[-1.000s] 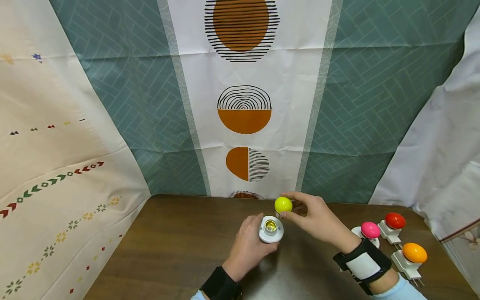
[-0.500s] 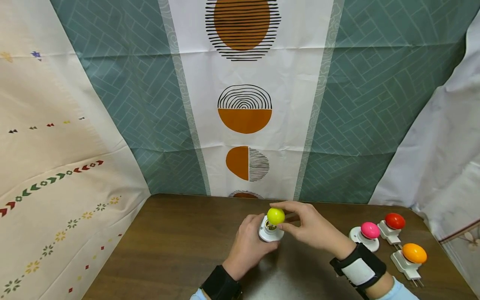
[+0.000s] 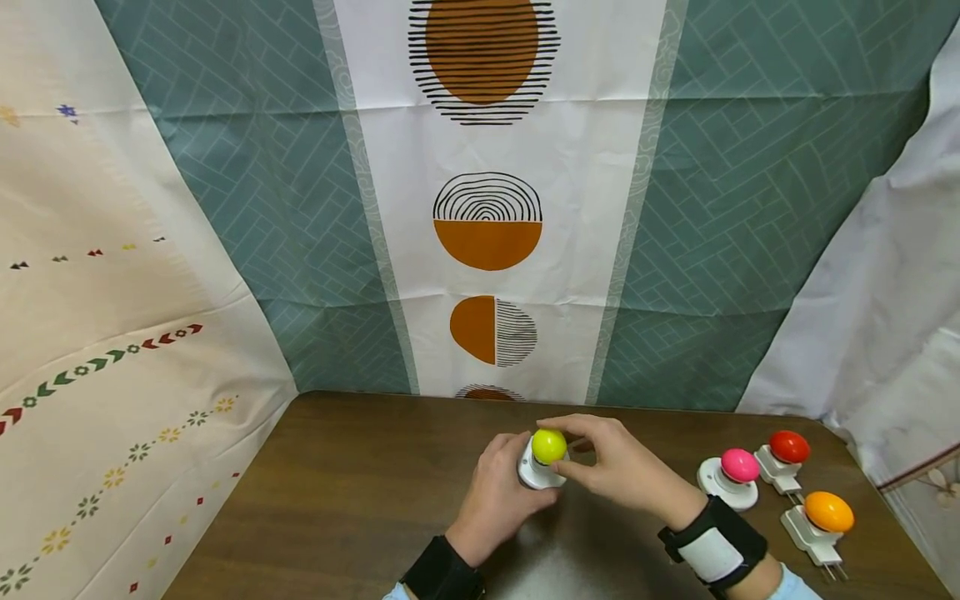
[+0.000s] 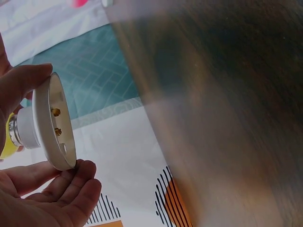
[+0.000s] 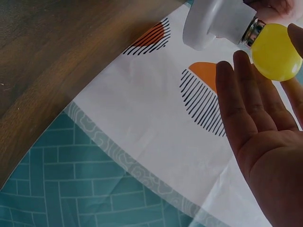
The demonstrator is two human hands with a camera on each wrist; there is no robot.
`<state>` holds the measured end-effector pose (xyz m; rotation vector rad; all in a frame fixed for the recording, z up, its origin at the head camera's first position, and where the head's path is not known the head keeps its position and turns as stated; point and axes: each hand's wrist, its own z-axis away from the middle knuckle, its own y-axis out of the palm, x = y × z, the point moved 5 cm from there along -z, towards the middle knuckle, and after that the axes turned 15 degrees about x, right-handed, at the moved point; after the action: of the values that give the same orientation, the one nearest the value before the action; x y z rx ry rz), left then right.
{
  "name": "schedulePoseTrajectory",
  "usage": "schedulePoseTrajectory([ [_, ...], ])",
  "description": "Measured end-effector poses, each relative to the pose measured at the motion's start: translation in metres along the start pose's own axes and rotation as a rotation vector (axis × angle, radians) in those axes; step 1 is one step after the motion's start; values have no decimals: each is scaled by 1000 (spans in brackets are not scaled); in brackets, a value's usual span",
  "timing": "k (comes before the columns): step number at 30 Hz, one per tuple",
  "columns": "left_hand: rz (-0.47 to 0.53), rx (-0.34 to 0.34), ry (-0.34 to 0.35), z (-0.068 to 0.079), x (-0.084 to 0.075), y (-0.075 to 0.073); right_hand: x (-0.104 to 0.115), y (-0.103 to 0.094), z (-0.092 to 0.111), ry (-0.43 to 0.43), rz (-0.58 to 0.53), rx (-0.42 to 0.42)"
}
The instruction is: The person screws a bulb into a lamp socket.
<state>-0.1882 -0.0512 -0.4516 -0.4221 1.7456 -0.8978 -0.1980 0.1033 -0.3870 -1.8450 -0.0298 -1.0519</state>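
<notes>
A round white lamp holder (image 3: 534,475) is gripped by its rim in my left hand (image 3: 498,482), above the table. Its underside, with two brass screws, faces the camera in the left wrist view, where thumb and fingers hold opposite edges of the white base (image 4: 45,123). My right hand (image 3: 611,458) pinches a yellow light bulb (image 3: 549,447) between thumb and fingers. In the right wrist view the metal base of the yellow bulb (image 5: 277,52) sits at the holder's mouth, with some of its thread showing. How deep it goes is hidden.
On the right of the brown table (image 3: 360,483) stand a pink bulb (image 3: 740,465) in a round white holder, a red bulb (image 3: 789,447) and an orange bulb (image 3: 828,511), both in white plug-in holders with prongs. Patterned cloth (image 3: 487,125) hangs behind the table.
My right hand has brought the yellow bulb left and down, from beside the lamp holder into its mouth. My left hand has stayed almost still, holding the lamp holder.
</notes>
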Motion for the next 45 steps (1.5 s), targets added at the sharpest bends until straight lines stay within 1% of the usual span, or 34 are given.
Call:
schedulePoseTrajectory([
  [4,8,4,10,-1,0,1,-1,0,0,-13,30,-11],
  [8,23,5,23,-1,-2,1,-1,-1,2,-15,38,-28],
  [11,29,3,31,-1,-3,1,-2,-1,5,-18,16,-34],
  [17,44,17,35,-1,-3,3,-2,0,7,-60,-77,-50],
  [22,54,26,29,-1,-3,4,-1,1,6,-52,-80,-69],
  [27,43,25,34,-1,-3,4,-1,1,4,-55,-79,-64],
  [34,32,23,24,-1,-4,3,1,2,2,-123,-93,-31],
  [36,28,17,24,-1,-4,3,1,2,2,-113,-101,-55],
  [40,29,7,32,-2,-5,2,0,2,2,-72,-77,-160],
  [42,39,10,31,-2,-6,3,-2,3,2,-43,-74,-199],
  [45,52,22,23,-1,-5,4,-3,6,2,-8,-85,-221],
])
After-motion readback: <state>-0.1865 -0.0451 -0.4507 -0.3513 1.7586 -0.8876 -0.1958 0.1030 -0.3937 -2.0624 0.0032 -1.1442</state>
